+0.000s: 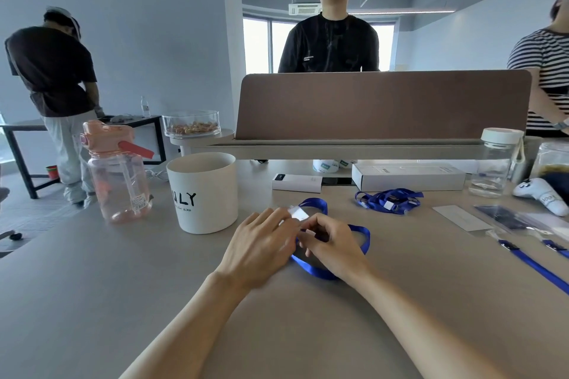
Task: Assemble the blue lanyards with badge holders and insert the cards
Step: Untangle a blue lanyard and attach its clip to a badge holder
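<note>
My left hand (261,246) and my right hand (334,248) meet at the table's middle, both pinching the end of a blue lanyard (311,269) whose loops curl around them. A small white tag or clip (298,213) sticks up between the fingertips. A bundle of more blue lanyards (388,200) lies further back to the right. At the far right lie a white card (462,217), clear badge holders (508,218) and another blue lanyard (535,266) stretched toward the table edge.
A white "JULY" cup (204,192) and a pink water bottle (118,175) stand to the left. White boxes (408,176), a glass jar (495,163) and a white controller (543,194) sit at the back right. A brown divider (381,104) runs behind; people stand beyond it.
</note>
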`<state>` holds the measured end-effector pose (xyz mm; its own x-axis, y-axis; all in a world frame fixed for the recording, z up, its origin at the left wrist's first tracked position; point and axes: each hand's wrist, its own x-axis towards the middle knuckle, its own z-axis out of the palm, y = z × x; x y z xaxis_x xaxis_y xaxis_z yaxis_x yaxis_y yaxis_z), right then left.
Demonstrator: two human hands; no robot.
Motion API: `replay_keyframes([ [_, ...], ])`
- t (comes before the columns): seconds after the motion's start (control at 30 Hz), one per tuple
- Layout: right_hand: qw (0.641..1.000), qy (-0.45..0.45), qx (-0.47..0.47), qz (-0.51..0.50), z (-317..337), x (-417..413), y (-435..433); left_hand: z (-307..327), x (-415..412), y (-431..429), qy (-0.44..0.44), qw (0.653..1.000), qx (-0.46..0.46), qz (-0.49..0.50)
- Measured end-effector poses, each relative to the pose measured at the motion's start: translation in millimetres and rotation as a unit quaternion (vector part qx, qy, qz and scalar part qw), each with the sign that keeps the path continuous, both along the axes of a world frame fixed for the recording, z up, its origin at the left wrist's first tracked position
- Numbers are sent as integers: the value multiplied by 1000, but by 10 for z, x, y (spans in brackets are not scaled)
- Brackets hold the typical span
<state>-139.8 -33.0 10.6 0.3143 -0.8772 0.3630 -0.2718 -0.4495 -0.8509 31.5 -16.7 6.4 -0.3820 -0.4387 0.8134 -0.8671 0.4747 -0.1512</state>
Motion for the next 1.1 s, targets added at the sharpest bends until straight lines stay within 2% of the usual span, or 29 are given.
replay_keyframes([
  [0.13,1000,6,3,4,-6,-4,-23,-14,21,-1,66,996,61,18],
  [0.33,1000,17,5,23,6,-21,-32,-27,70,-10,85,989,115,42],
  [0.6,999,12,4,32,0,-27,-34,-23,64,1,91,986,128,51],
  [0.9,994,-52,78,55,44,-41,-15,15,52,31,101,988,102,52],
  [1.03,993,-40,101,53,24,-44,-37,24,-7,43,63,990,101,72],
  [1.1,992,-39,110,53,21,-45,-44,21,-20,39,78,986,121,80],
])
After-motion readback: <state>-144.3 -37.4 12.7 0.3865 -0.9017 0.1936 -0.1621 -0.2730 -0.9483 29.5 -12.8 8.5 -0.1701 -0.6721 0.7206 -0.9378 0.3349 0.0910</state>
